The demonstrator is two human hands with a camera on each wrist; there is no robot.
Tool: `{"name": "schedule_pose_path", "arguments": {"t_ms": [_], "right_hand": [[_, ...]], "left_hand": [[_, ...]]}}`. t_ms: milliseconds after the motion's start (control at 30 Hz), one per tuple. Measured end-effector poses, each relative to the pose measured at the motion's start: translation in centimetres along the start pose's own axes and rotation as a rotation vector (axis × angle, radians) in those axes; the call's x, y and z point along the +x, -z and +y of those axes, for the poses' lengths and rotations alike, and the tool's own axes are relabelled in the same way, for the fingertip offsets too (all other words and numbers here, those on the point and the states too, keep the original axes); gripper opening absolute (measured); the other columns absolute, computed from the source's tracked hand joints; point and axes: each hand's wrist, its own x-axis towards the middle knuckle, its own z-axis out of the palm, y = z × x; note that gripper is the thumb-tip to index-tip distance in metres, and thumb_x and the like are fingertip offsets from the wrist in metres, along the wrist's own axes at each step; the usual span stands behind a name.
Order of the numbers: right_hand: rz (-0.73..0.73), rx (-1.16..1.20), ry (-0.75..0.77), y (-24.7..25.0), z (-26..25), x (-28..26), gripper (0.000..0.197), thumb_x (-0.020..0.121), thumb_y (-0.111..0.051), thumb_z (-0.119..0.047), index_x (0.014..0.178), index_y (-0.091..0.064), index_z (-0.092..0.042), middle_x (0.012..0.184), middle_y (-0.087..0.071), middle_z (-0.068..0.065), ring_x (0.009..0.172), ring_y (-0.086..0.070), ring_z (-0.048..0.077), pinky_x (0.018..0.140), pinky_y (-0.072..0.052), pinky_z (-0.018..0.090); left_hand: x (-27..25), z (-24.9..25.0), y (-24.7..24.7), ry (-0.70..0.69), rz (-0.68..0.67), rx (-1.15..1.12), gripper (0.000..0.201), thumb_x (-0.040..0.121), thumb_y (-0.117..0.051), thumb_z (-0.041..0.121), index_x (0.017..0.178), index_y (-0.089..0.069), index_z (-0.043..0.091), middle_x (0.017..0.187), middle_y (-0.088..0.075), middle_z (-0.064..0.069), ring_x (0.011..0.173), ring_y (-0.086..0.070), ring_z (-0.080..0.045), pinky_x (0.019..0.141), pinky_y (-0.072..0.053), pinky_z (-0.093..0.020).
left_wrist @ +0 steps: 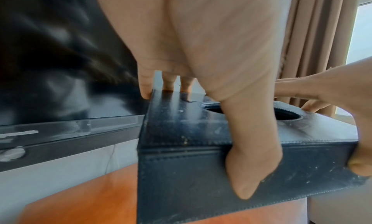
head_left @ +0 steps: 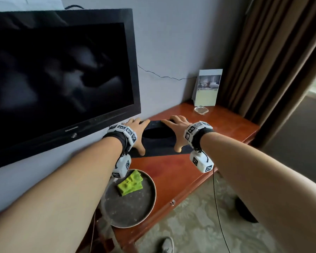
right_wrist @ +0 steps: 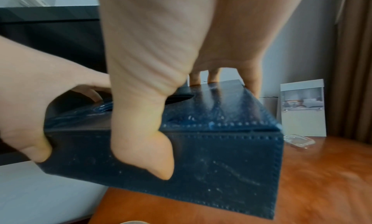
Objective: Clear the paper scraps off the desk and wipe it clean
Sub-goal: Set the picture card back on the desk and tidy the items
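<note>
I see bare forearms with no sleeves, each wrist wrapped in a black strap (head_left: 117, 136) ringed by white cubes printed with black square markers. A white camera block (head_left: 201, 162) hangs under each wrist, trailing a thin black cable (head_left: 218, 212).

The dark tissue box (head_left: 159, 136) hides its own far side, and there the fingers (head_left: 135, 122) of the left hand (head_left: 138, 133) and of the right hand (head_left: 177, 128) drop out of sight. Whether the box rests on the counter (head_left: 171, 172) cannot be told. Left of the box, the television (head_left: 62, 73) is cut by the picture's edge. Near the box, the left forearm covers part of the round tray (head_left: 140, 207) — both wrist views are smeared by blur
</note>
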Motion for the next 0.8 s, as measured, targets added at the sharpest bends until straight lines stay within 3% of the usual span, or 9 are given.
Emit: {"name": "schedule_pose_path", "arguments": {"t_ms": [433,800], "right_hand": [[-0.138,-0.076,-0.103,-1.2,19.8,10.5,0.129,0.046,-0.084,-0.041,0.151,-0.008,-0.035,0.142,-0.022,0.0,0.134,-0.019,0.028,0.092,-0.046,0.05],[-0.16,-0.082,0.057,-2.6,31.0,23.1,0.128,0.045,-0.084,-0.04,0.149,-0.01,-0.037,0.142,-0.022,-0.001,0.134,-0.02,0.027,0.094,-0.046,0.053]], "left_hand": [[23.5,8.3,0.9,-0.066,-0.03,-0.087,0.14,0.038,-0.084,0.061,0.151,-0.008,0.03,0.146,-0.03,-0.001,0.135,-0.03,-0.027,0.101,-0.041,-0.052],[36.9,9.8,1.6,0.095,-0.11,-0.122,0.141,0.034,-0.079,0.062,0.15,-0.006,0.033,0.145,-0.03,-0.001,0.132,-0.031,-0.028,0.1,-0.041,-0.053]]}}
